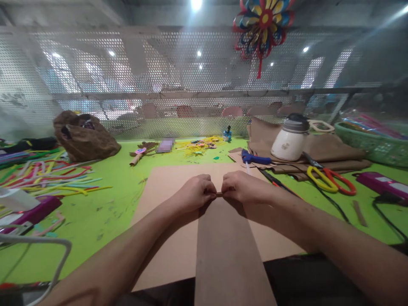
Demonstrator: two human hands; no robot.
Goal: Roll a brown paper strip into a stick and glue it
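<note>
"Green tabletop (pixel 119 191); why two-sided?"

"My left grip (pixel 212 195) and right grip (pixel 225 191) pinch the brown paper (pixel 225 250) by its folded far end, probably for evenness; the glue gun (pixel 260 160) lies beyond."

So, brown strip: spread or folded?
Brown strip mostly spread; far end looks folded over, a narrow raised edge between left hand and right hand.

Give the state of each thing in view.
Brown strip: far end folded or rolled
Left hand: pinching brown strip
Right hand: pinching brown strip
Tan sheet: lying flat
Glue gun: lying down
Scissors: lying down, blade opening unclear
White bottle: upright, lidded
Small blue bottle: upright, capped
</note>
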